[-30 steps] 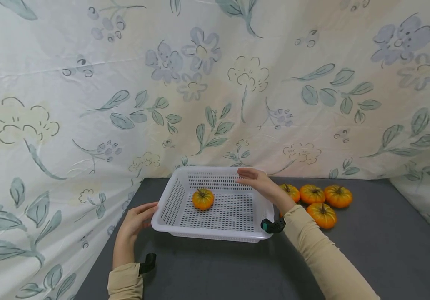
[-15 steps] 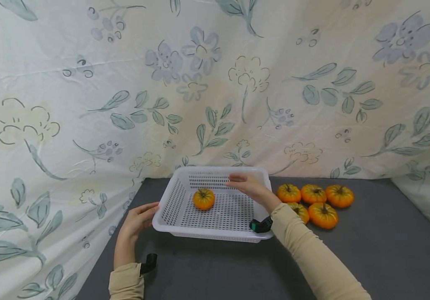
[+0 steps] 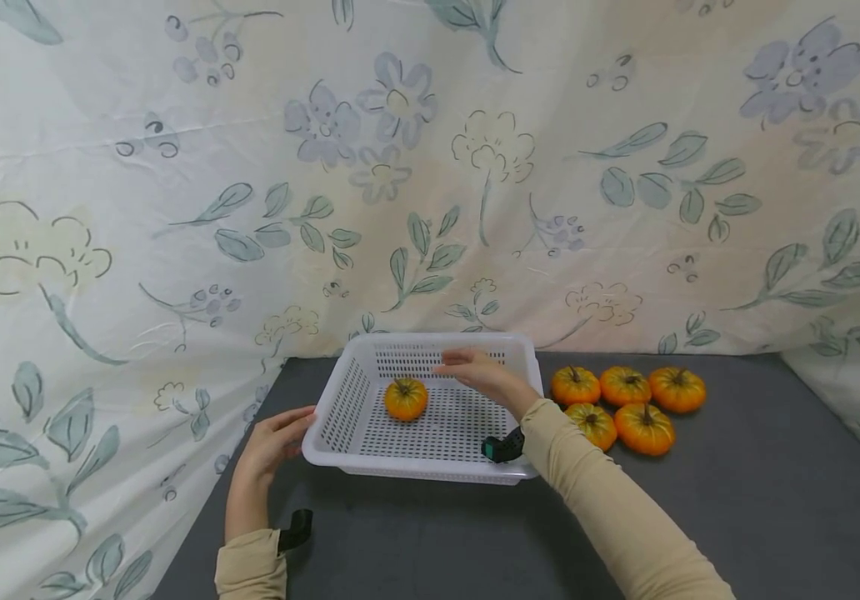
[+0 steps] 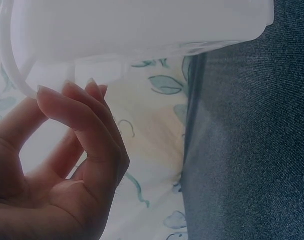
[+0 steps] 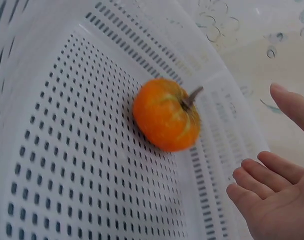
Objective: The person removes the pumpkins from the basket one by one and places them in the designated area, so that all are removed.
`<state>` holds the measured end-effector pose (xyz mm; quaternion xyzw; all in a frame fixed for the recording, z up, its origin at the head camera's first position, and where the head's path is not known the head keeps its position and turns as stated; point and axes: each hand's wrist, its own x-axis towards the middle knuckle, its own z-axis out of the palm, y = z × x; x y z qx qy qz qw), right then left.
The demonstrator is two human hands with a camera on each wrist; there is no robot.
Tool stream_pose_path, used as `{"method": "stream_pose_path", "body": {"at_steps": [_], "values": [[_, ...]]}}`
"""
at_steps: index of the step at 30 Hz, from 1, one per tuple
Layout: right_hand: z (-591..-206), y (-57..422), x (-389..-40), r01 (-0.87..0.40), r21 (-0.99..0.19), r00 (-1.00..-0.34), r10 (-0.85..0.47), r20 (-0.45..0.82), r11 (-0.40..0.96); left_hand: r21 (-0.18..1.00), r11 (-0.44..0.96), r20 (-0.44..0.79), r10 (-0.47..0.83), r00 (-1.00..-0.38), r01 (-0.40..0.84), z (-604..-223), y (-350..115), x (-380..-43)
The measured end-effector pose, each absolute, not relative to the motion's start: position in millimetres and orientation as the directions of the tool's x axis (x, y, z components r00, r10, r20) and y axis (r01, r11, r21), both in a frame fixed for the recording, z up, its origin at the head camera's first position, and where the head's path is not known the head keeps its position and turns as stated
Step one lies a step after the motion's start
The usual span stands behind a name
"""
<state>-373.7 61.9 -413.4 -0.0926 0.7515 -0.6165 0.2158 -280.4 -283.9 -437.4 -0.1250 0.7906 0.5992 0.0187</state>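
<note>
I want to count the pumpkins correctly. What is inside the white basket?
Inside the white basket lies one small orange pumpkin. The right hand hovers open over the basket, and together with its sleeve it covers a part of the floor, so that part cannot be checked.

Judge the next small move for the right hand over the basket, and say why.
Probably a short reach down and left to close on the pumpkin in the basket. The right hand is open above the basket floor beside it, holding nothing, with a gap between its fingers and the fruit. The left hand touches the white basket at its near left corner.
</note>
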Motion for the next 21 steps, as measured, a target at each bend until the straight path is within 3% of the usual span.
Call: {"method": "stream_pose_path", "body": {"at_steps": [21], "values": [[-428, 17, -377, 0.213, -0.929, -0.803, -0.487, -0.343, 0.303, 0.949, 0.237, -0.172, -0.16, -0.972, -0.207, -439, -285, -281]]}}
